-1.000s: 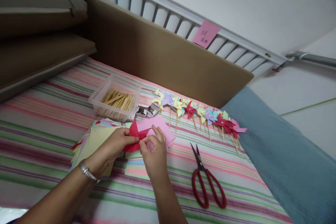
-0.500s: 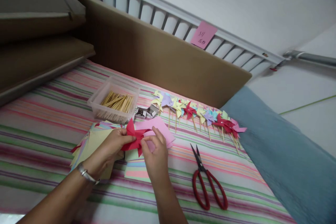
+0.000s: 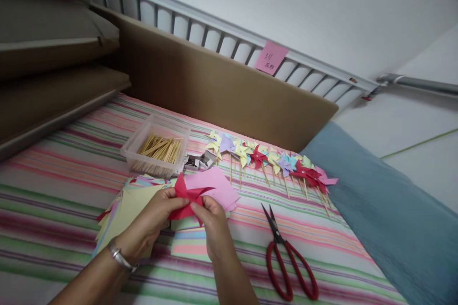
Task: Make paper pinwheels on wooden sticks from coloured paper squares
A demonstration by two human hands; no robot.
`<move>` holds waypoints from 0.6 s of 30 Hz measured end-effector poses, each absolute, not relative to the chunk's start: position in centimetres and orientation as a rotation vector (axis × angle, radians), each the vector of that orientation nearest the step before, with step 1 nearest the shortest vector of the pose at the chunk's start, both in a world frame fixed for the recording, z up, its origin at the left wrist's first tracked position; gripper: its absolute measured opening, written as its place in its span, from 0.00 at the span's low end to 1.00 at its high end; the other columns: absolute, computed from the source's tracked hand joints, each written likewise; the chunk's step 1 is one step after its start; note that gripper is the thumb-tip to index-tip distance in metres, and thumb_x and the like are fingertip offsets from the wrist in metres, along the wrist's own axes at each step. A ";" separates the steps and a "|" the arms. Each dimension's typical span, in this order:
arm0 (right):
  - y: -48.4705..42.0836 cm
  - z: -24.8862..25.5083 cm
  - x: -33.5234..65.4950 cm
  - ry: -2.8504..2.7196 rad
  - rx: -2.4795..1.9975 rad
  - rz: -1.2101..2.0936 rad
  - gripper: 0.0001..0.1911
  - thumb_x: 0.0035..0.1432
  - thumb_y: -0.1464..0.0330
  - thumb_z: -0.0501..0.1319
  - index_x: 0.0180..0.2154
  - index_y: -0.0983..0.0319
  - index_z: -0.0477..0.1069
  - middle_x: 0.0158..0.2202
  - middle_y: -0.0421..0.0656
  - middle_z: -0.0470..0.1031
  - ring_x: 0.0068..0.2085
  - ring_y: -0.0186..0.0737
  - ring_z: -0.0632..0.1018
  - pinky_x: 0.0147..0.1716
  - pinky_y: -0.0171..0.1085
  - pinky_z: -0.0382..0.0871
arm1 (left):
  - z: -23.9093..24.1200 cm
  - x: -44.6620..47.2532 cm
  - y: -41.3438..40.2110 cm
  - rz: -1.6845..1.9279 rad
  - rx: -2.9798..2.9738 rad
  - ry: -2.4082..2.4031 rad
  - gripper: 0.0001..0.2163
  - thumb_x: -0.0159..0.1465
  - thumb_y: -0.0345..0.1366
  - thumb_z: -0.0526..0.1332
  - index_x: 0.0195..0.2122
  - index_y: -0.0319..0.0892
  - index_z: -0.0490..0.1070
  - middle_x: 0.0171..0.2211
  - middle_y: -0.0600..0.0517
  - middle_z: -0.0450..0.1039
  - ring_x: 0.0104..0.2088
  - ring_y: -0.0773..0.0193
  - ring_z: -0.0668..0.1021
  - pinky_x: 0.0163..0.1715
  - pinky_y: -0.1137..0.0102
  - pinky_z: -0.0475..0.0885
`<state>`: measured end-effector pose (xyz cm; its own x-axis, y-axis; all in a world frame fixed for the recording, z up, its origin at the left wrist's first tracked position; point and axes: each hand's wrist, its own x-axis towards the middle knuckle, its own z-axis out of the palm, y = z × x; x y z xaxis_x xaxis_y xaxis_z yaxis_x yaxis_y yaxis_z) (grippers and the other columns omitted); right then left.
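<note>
Between my two hands is a red paper pinwheel (image 3: 191,194) with folded, pointed blades and no stick visible on it. My left hand (image 3: 165,207), a silver bracelet at its wrist, pinches its left side with the thumb on top. My right hand (image 3: 211,217) pinches the right side, its thumb near the centre. Beneath and behind the pinwheel lie pink paper sheets (image 3: 218,186). A fanned stack of coloured paper (image 3: 121,209) sits under my left forearm, and striped-looking pastel sheets (image 3: 189,243) are below the pinwheel.
A clear plastic box (image 3: 130,152) holds many wooden sticks (image 3: 162,148). Beside it are small open boxes of dark pins (image 3: 198,161). Finished pinwheels (image 3: 257,156) lie in a row at the back. Red-handled scissors (image 3: 282,248) rest on the striped cloth (image 3: 64,190). A cardboard panel (image 3: 214,86) stands behind.
My right hand's fingers, raised over the pinwheel before, have closed on its right side with the thumb near the centre. The view has tilted slightly upward.
</note>
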<state>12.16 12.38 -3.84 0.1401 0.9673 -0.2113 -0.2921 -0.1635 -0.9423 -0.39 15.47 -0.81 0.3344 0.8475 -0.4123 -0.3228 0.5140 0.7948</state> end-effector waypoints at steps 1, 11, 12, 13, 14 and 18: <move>12.3 -3.7 12.1 -0.782 -1.203 1.312 0.12 0.42 0.63 0.69 0.29 0.63 0.75 0.26 0.39 0.77 0.28 0.38 0.75 0.32 0.36 0.68 | -0.8 -0.5 15.5 0.849 0.658 0.918 0.04 0.44 0.29 0.68 0.23 0.38 0.76 0.20 0.53 0.76 0.21 0.67 0.74 0.24 0.75 0.65; 11.7 -2.5 11.1 -0.916 -1.082 1.206 0.16 0.46 0.70 0.67 0.40 0.60 0.70 0.39 0.42 0.78 0.40 0.40 0.77 0.41 0.37 0.69 | -1.9 -1.6 16.5 0.928 0.297 0.819 0.06 0.52 0.21 0.61 0.25 0.38 0.73 0.22 0.52 0.76 0.22 0.67 0.76 0.24 0.74 0.73; 11.7 -2.6 11.0 -0.898 -1.077 1.203 0.15 0.46 0.71 0.66 0.39 0.60 0.71 0.39 0.41 0.78 0.40 0.40 0.77 0.41 0.37 0.69 | -1.9 -1.5 16.4 0.930 0.295 0.813 0.06 0.52 0.21 0.61 0.25 0.38 0.73 0.22 0.52 0.76 0.22 0.67 0.76 0.24 0.74 0.73; 11.8 -2.6 11.0 -0.875 -1.076 1.201 0.15 0.46 0.71 0.66 0.39 0.60 0.71 0.38 0.41 0.78 0.40 0.40 0.77 0.41 0.37 0.69 | -1.9 -1.5 16.3 0.935 0.296 0.813 0.06 0.53 0.21 0.61 0.25 0.38 0.73 0.22 0.52 0.76 0.23 0.66 0.76 0.25 0.73 0.73; 11.8 -2.7 10.9 -0.852 -1.076 1.204 0.15 0.46 0.71 0.67 0.39 0.60 0.71 0.38 0.42 0.78 0.40 0.40 0.76 0.40 0.37 0.70 | -1.8 -1.4 16.2 0.941 0.299 0.813 0.06 0.53 0.21 0.61 0.25 0.38 0.73 0.23 0.52 0.77 0.24 0.66 0.77 0.26 0.72 0.74; 11.9 -3.1 11.1 -0.803 -1.081 1.252 0.15 0.45 0.70 0.67 0.39 0.61 0.73 0.36 0.41 0.78 0.36 0.39 0.76 0.38 0.37 0.70 | -1.9 -1.1 16.1 0.948 0.323 0.812 0.06 0.52 0.22 0.61 0.25 0.38 0.73 0.23 0.51 0.77 0.24 0.66 0.77 0.27 0.72 0.74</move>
<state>11.08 11.94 -3.07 0.1729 0.9813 -0.0851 -0.3317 -0.0234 -0.9431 -1.08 16.06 -1.86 0.3232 0.8205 -0.4715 -0.5924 0.5639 0.5753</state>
